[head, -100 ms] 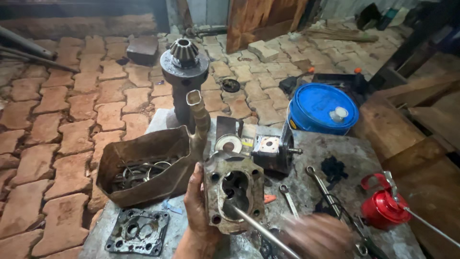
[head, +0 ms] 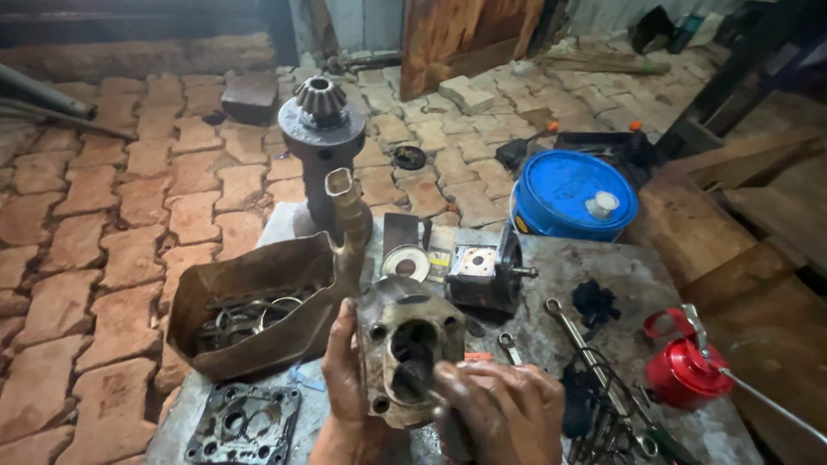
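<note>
1. left hand wraps the left side of a grimy metal pump housing, fingers curled around its edge, holding it upright at the near edge of the work slab.
2. housing's open face is turned toward the camera; a large dark bore in the middle, small bolt holes at the corners.
3. right hand is clenched around a dark rod-like tool, whose end sits at the lower part of the bore. tip itself is hidden; cannot tell what it touches.
4. left of the housing: a dented brown metal tray with rings and loose parts inside.
5. below the tray, a flat black gasket plate with cut-outs.
6. behind the housing: a second pump body with a short shaft, and a pale round disc just beside it.
7. right side of slab: long spanner, red oil can.
8. farther back: blue drum lid, and a bevel gear assembly standing on the brick floor.
</note>
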